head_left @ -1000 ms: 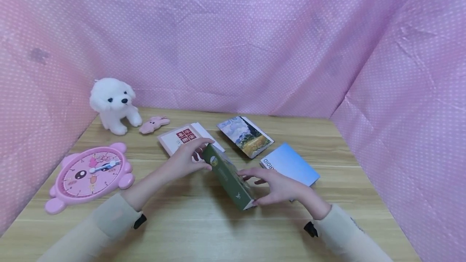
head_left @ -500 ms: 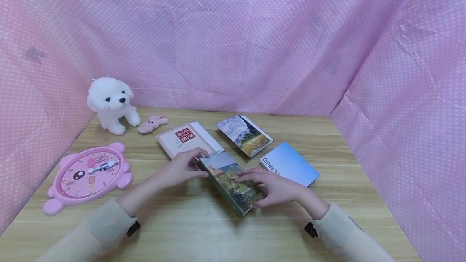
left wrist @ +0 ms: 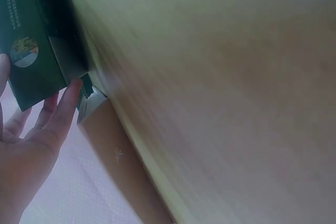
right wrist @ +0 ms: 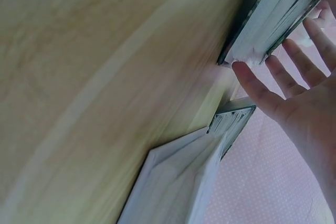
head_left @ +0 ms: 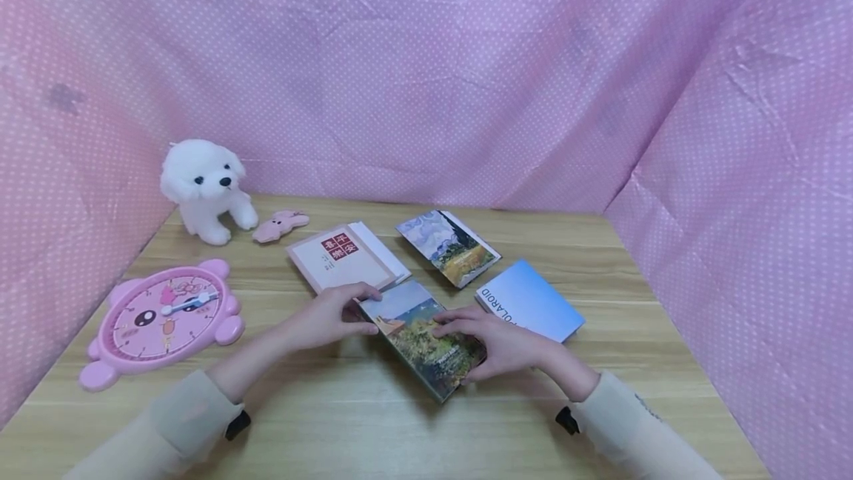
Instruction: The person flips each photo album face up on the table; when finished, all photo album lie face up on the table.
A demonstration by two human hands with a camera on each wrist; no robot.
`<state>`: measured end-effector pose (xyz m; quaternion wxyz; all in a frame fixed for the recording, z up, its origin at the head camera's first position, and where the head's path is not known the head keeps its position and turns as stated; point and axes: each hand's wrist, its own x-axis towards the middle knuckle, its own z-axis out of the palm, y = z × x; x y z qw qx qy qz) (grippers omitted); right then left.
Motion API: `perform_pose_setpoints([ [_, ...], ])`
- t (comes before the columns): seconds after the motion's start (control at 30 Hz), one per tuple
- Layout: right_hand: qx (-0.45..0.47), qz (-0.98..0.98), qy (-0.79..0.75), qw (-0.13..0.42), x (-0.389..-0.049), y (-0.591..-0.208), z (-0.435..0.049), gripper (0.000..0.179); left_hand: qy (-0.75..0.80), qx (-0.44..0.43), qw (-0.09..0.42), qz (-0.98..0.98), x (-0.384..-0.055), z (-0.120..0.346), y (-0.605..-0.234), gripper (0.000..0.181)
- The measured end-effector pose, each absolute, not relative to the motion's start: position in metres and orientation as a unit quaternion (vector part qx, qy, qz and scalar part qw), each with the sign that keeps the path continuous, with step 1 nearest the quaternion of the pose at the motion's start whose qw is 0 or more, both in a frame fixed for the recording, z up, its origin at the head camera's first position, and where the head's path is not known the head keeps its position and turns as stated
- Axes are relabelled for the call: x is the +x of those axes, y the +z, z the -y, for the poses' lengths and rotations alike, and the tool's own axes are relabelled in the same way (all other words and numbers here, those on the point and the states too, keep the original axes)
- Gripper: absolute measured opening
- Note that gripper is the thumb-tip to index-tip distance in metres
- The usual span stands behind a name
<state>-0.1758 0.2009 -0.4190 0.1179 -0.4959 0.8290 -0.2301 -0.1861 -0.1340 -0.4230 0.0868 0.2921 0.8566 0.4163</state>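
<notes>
A small book (head_left: pixel 406 332) with a landscape painting on its cover and a dark green spine lies between both hands. My left hand (head_left: pixel 326 321) holds its far left end, thumb on the near side and fingers at the far edge. In the left wrist view, the fingers of the left hand (left wrist: pixel 34 148) are at the corner of the green spine. My right hand (head_left: pixel 500 343) has its fingers on the cover and its thumb at the near right corner. The right wrist view shows the page edges of the book (right wrist: pixel 275 22) beside the right fingers.
Beyond the hands lie a cream book (head_left: pixel 343 261) with red characters, another painting-covered book (head_left: pixel 446 247) and a blue POLAROID book (head_left: pixel 533 298). At left are a pink toy clock (head_left: pixel 166 317), a white plush dog (head_left: pixel 206 191) and a small pink plush (head_left: pixel 280 226). Pink dotted cloth (head_left: pixel 426 80) surrounds the table.
The book has turned from spine facing up and toward me to cover facing up. My left hand has moved slightly down and left with it; the right hand has hardly moved.
</notes>
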Motion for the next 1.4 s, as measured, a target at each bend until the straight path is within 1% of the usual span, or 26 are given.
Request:
perform_pose_setpoints([
  [0.17, -0.482, -0.839, -0.219, 0.127, -0.176, -0.422, -0.2, 0.074, 0.398, 0.308, 0.084, -0.86, -0.185, 0.135, -0.428, 0.043],
  [0.23, -0.477, -0.842, -0.216, 0.128, -0.176, -0.423, -0.199, 0.074, 0.383, 0.319, 0.075, -0.864, -0.185, 0.135, -0.429, 0.039],
  [0.43, -0.485, -0.844, -0.196, 0.118, -0.173, -0.425, -0.196, 0.072, 0.341, 0.337, 0.065, -0.875, -0.182, 0.134, -0.429, 0.029],
  [0.6, -0.496, -0.844, -0.181, 0.099, -0.171, -0.426, -0.193, 0.075, 0.326, 0.341, 0.075, -0.878, -0.181, 0.134, -0.427, 0.031],
  [0.77, -0.507, -0.84, -0.168, 0.095, -0.169, -0.427, -0.191, 0.074, 0.303, 0.347, 0.081, -0.884, -0.181, 0.135, -0.426, 0.033],
  [0.97, -0.508, -0.837, -0.166, 0.115, -0.169, -0.425, -0.191, 0.071, 0.28, 0.354, 0.08, -0.889, -0.178, 0.135, -0.424, 0.033],
  [1.17, -0.515, -0.832, -0.169, 0.119, -0.168, -0.423, -0.191, 0.069, 0.278, 0.352, 0.069, -0.891, -0.174, 0.134, -0.423, 0.032],
  [1.23, -0.517, -0.829, -0.174, 0.125, -0.168, -0.421, -0.192, 0.067, 0.276, 0.344, 0.073, -0.894, -0.174, 0.133, -0.422, 0.033],
  [1.3, -0.515, -0.826, -0.185, 0.136, -0.168, -0.416, -0.195, 0.065, 0.272, 0.333, 0.077, -0.899, -0.173, 0.131, -0.419, 0.034],
  [1.4, -0.505, -0.828, -0.195, 0.144, -0.167, -0.409, -0.201, 0.062, 0.265, 0.324, 0.063, -0.906, -0.172, 0.128, -0.413, 0.039],
])
